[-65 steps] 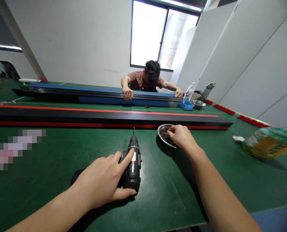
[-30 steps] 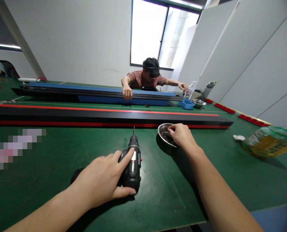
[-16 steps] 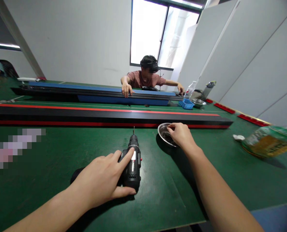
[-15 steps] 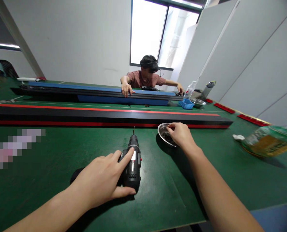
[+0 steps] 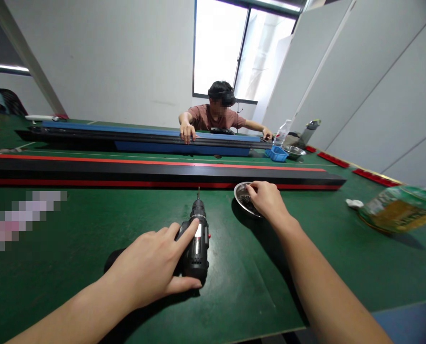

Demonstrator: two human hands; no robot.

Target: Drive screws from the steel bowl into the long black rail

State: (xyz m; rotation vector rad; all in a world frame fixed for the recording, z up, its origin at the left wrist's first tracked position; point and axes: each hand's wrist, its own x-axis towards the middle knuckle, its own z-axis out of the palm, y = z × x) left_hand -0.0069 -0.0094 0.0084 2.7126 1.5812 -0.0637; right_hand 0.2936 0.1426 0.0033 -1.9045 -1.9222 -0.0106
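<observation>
My left hand point(image 5: 159, 258) is wrapped over a black cordless drill point(image 5: 198, 243) that lies on its side on the green table. Its bit points away from me, toward a long black bar with red strips point(image 5: 155, 173). At the metal dish point(image 5: 239, 197), my right hand point(image 5: 266, 198) is closed, fingertips together over the small dark pieces point(image 5: 248, 203) inside. The pieces look like screws, but they are too small to be sure. Whether the fingertips pinch one is hidden.
Across the green table point(image 5: 241, 296), a person point(image 5: 216, 114) handles a long dark and blue bar point(image 5: 144, 136). Toward the back right are a blue basket point(image 5: 277, 154), another metal dish point(image 5: 294, 153) and bottles. A large green and yellow container point(image 5: 402, 210) lies at the right.
My right fingertips have shifted very slightly at the dish. My left hand and the drill stay in place.
</observation>
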